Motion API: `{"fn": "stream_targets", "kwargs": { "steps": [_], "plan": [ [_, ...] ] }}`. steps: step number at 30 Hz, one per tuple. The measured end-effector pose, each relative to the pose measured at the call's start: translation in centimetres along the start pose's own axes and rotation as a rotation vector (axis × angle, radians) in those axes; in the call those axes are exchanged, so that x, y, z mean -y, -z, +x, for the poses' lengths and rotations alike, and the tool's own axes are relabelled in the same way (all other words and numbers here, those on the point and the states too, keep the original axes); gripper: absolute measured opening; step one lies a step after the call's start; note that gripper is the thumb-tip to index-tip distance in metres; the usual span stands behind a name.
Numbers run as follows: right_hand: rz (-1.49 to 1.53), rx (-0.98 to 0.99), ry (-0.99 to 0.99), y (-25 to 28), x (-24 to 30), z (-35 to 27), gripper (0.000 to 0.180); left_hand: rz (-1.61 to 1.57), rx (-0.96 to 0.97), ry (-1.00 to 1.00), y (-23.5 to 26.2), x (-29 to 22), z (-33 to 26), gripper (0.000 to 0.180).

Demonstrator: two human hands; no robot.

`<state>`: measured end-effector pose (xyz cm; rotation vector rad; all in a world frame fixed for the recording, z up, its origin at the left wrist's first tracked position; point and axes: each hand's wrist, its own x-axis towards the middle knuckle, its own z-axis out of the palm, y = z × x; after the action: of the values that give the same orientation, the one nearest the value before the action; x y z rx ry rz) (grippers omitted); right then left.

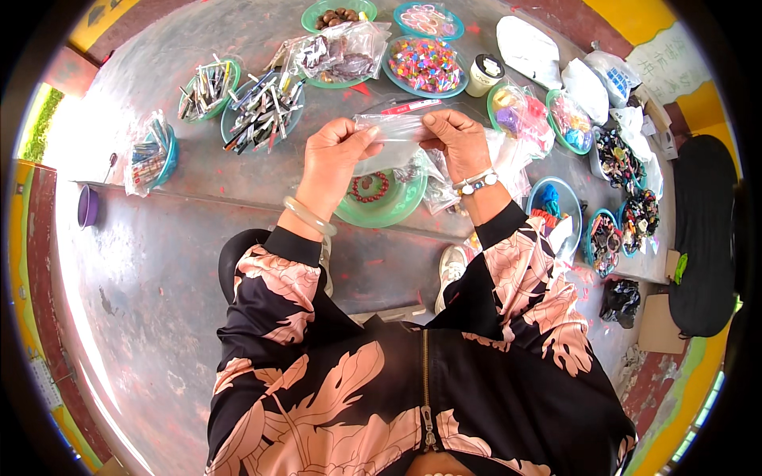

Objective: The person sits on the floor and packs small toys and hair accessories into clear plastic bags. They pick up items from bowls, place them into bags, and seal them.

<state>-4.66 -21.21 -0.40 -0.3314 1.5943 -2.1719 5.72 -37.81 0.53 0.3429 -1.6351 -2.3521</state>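
A clear plastic bag [399,129] is stretched between my two hands. My left hand [336,152] pinches one side of its upper edge, thumb against fingers. At the other side my right hand [460,146] grips it the same way. Below the bag stands a green plastic plate [389,214], and a dark red bead bracelet [384,191] lies in it, partly covered by the bag and my left hand. More clear plastic packets [438,195] lie by the plate's right side, beneath my right wrist.
Pens fill a green basket [235,73] and a blue bowl [295,119] at the far left. Colourful small pieces sit in a blue plate [386,67], near a lidded cup [483,75]. Bowls of hair ties [605,242] and white bags [527,52] stand right. A step edge [238,205] crosses the floor.
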Motion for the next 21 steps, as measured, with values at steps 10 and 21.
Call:
{"fn": "stream_targets", "kwargs": {
  "steps": [10, 21],
  "plan": [
    [-1.614, 0.276, 0.114, 6.9, -8.3, 3.4, 0.027, -0.135, -0.221, -0.019, 1.5, -0.3, 0.5, 0.010],
    [-2.122, 0.410, 0.294, 1.0, -16.7, 1.6, 0.017, -0.232, -0.246, -0.070, 2.0, -0.4, 1.0, 0.009]
  ]
}}
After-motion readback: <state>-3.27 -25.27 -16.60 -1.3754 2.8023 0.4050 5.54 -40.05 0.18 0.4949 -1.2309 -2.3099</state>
